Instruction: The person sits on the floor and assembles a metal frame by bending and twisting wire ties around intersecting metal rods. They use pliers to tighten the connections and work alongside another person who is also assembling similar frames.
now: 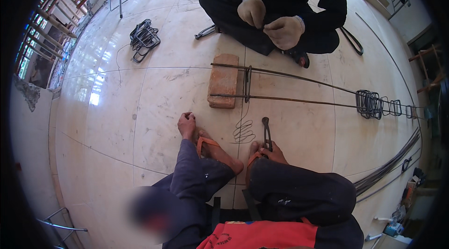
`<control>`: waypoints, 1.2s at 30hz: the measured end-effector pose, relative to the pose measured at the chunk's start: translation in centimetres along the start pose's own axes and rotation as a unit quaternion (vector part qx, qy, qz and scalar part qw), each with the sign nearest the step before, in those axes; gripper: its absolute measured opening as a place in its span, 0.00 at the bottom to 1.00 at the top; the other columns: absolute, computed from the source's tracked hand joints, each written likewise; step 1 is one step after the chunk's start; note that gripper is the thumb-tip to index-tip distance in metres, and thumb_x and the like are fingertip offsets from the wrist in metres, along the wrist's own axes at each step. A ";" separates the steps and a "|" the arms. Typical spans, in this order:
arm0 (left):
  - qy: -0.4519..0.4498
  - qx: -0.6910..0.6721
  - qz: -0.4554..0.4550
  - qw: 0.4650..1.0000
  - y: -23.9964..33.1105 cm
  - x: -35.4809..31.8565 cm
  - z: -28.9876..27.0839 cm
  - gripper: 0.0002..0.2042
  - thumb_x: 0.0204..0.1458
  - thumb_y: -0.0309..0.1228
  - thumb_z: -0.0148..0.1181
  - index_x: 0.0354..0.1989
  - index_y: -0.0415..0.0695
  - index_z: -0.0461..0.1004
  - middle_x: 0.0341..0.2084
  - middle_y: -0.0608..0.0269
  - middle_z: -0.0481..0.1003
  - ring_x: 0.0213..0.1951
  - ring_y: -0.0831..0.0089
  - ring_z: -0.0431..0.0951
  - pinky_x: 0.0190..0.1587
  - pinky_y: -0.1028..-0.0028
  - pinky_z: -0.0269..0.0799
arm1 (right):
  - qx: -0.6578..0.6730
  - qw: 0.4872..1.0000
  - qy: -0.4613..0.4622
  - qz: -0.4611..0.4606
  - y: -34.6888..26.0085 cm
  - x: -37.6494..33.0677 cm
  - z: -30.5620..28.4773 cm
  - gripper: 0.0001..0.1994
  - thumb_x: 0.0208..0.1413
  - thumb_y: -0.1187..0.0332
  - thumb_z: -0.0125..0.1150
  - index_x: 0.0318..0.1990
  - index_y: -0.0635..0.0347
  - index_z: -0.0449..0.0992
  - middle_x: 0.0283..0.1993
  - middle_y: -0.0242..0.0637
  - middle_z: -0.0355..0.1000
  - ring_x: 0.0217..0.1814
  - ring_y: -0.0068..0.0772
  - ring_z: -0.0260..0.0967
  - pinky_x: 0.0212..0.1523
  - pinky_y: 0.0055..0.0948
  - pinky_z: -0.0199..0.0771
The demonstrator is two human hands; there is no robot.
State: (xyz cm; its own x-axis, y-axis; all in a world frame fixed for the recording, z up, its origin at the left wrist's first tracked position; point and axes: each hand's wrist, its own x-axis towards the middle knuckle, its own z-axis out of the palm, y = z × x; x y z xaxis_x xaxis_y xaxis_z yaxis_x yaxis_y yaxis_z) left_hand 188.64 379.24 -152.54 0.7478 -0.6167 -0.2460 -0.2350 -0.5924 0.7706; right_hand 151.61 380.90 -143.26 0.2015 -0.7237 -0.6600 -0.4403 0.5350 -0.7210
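Note:
My right hand [277, 153], by my right foot, is closed round the handles of dark metal end-cutting pincers [266, 129], whose head points away from me. Beside my left foot, my left hand [187, 125] is closed near the floor; what its fingers hold, if anything, I cannot make out. Between my hands a loosely coiled thin wire [243, 131] lies on the tiles. Past it, two long steel bars [299, 101] rest with their ends on a reddish brick [223, 80]. A rectangular steel stirrup [247, 83] stands around the bars next to the brick.
Several bunched stirrups [369, 104] sit farther right along the bars. Another stirrup pile [143, 38] lies at the far left. Opposite me a co-worker in dark clothes and gloves [283, 31] sits cross-legged, hands together. Loose rods [390, 167] lie at the right.

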 end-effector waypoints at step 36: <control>-0.070 -0.001 0.824 0.563 32.3 -16.6 -24.1 0.20 0.56 0.34 0.54 0.53 0.35 0.62 0.47 0.50 0.70 0.50 0.64 0.70 0.54 0.69 0.64 | 0.223 0.973 -0.001 -0.065 5.7 4.0 1.2 0.14 0.54 0.67 0.58 0.47 0.61 0.70 0.40 0.39 0.72 0.39 0.36 0.70 0.40 0.30 0.73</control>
State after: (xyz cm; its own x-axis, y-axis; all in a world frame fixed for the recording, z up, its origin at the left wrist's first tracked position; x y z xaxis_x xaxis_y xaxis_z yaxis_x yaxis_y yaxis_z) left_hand 183.58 382.85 -109.39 -0.5392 -0.3631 0.7599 -0.5374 0.8430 0.0215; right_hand 151.00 381.59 -150.24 0.2310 -0.7973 -0.5577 0.0129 0.5756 -0.8176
